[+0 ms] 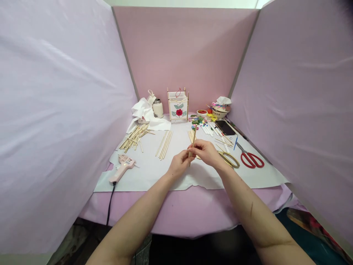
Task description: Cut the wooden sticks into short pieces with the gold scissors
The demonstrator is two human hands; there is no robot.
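Observation:
Over the middle of the white cloth, my left hand (180, 162) and my right hand (205, 151) meet, fingers closed on a thin wooden stick (195, 133) held nearly upright. Whether they hold one stick or more is hard to see. Behind my right hand lie several sticks (190, 135), partly hidden by the fingers. A row of separate sticks (166, 145) rests to the left of my hands. Farther left is a loose pile of sticks (135, 138). A pale pink glue gun (123, 167) lies at the left front with its cord running off the edge.
At the back stands a stick-framed white lantern (178, 106) with a red flower. White fabric (143, 112) and a jar (158, 108) are left of it. To the right lie markers (206, 129), a phone (225, 127), gold-handled scissors (230, 159) and red-handled scissors (251, 159).

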